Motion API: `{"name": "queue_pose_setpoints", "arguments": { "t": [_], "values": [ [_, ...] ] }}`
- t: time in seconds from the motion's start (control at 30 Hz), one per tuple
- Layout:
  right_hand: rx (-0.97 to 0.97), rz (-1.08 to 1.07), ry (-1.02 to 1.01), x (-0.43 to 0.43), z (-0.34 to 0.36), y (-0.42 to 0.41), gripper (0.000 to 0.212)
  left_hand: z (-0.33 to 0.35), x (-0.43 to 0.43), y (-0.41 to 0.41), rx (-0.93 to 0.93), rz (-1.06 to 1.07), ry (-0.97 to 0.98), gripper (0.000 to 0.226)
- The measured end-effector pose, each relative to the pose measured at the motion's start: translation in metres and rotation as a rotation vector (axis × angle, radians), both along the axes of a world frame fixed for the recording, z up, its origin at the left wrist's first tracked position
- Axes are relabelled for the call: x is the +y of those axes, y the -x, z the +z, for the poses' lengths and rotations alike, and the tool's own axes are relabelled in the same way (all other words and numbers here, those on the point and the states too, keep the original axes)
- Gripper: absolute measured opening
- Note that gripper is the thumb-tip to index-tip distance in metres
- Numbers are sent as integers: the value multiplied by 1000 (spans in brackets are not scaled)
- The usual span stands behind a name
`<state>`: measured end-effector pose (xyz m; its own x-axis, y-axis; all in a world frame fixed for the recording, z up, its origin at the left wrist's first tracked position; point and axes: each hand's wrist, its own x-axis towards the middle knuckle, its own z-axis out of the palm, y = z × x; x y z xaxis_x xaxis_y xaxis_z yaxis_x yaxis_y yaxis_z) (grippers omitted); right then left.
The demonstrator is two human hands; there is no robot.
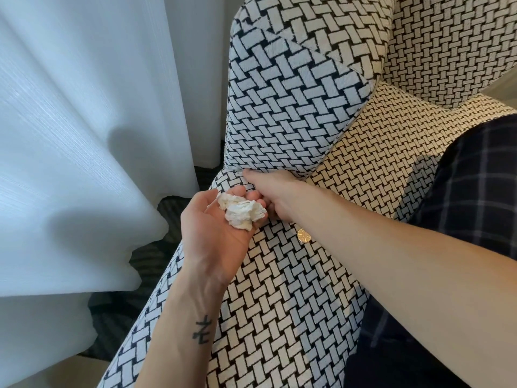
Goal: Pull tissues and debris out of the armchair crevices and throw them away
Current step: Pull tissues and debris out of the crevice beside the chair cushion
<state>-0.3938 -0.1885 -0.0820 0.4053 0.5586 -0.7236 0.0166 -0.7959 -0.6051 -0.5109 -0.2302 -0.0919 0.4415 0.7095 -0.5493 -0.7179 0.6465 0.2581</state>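
My left hand (pixel 215 225) lies palm up over the seat's left front corner, its fingers cupped round a crumpled white tissue wad (pixel 242 214). My right hand (pixel 275 191) reaches across to the crevice (pixel 279 170) where the armrest (pixel 288 107) meets the seat cushion (pixel 279 289) of the black-and-white woven armchair. One fingertip touches the seam; the tissue wad and my left fingers hide the other fingers. A small round gold piece (pixel 303 236) lies on the seat just under my right forearm.
White sheer curtains (pixel 84 135) hang close on the left, over dark patterned carpet (pixel 151 256). The chair's backrest (pixel 447 46) rises at the top right. My leg in dark plaid fabric (pixel 470 191) rests on the seat's right side.
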Motion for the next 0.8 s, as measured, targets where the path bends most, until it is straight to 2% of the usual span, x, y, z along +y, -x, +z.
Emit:
{"name": "queue_pose_setpoints", "arguments": {
  "t": [0.1, 0.27, 0.53, 0.63, 0.7, 0.8],
  "values": [
    [-32, -1, -27, -4, -4, -2, 33, 2, -1, 0, 1, -9, -11, 35],
    [-28, -14, -85, -10, -8, -5, 22, 2, -2, 0, 12, -11, -23, 35],
    [52, 39, -234, -28, -2, -13, 15, 2, -3, 1, 42, -1, 0, 34],
    [64, 150, -344, -42, 5, -23, 17, 2, -3, 1, 83, -18, 1, 30],
    [15, 259, -416, -52, 9, -29, 11, 2, -2, 1, 113, -35, -11, 28],
    [-92, 410, -546, -68, 14, -38, 16, 4, -2, 0, 98, -48, -38, 31]
  ]
}}
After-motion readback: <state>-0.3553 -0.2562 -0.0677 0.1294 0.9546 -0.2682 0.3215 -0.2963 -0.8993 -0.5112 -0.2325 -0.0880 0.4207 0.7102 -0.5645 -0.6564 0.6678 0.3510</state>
